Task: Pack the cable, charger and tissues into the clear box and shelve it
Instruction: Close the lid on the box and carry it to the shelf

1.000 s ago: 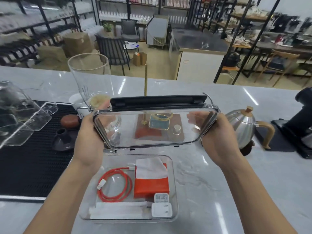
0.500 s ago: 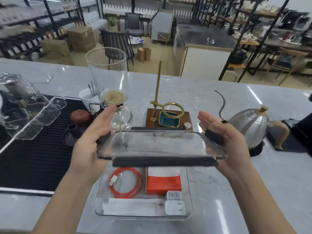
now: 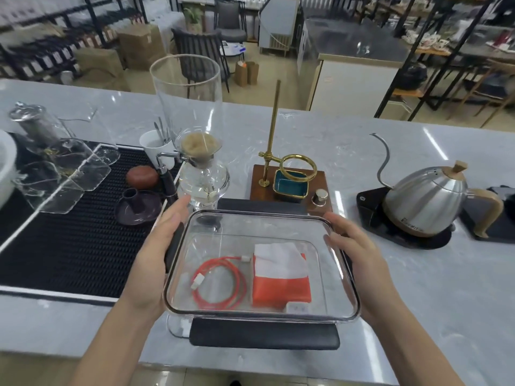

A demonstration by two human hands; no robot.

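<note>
Your hands are apart, one on each short side of the clear rectangular plastic lid (image 3: 259,227) with black latch flaps. Left hand (image 3: 156,254) lies flat against the lid's left edge, fingers straight. Right hand (image 3: 359,263) is on the right edge, fingers extended along the rim, only lightly bent. Neither is curled round it.

The lid sits over the clear rectangular plastic box (image 3: 178,328), roughly level; whether it is fully seated, can't tell. One black flap (image 3: 264,334) hangs at the near side, another shows at the far side.

Contents, seen through the lid: coiled orange cable (image 3: 223,285) with white plugs on the left half of the box; orange tissue pack (image 3: 281,285) with a white sheet sticking out, just right of the cable; white charger (image 3: 298,307) at the pack's near right corner, mostly hidden by the lid rim.

The box stands on the grey marble bench (image 3: 418,302) close to its near edge, about mid-length.

Around it on the bench:
- black ribbed mat (image 3: 69,246) to the left, touching or nearly touching your left hand
- glass siphon coffee maker (image 3: 195,151) just beyond the box's far left corner
- brass pour-over stand on a wooden base (image 3: 287,179) beyond the far edge
- steel gooseneck kettle with wooden handle (image 3: 429,201) on a black base, toward the right end
- dark red round lid (image 3: 142,176) and dark saucer (image 3: 138,207) on the mat
</note>
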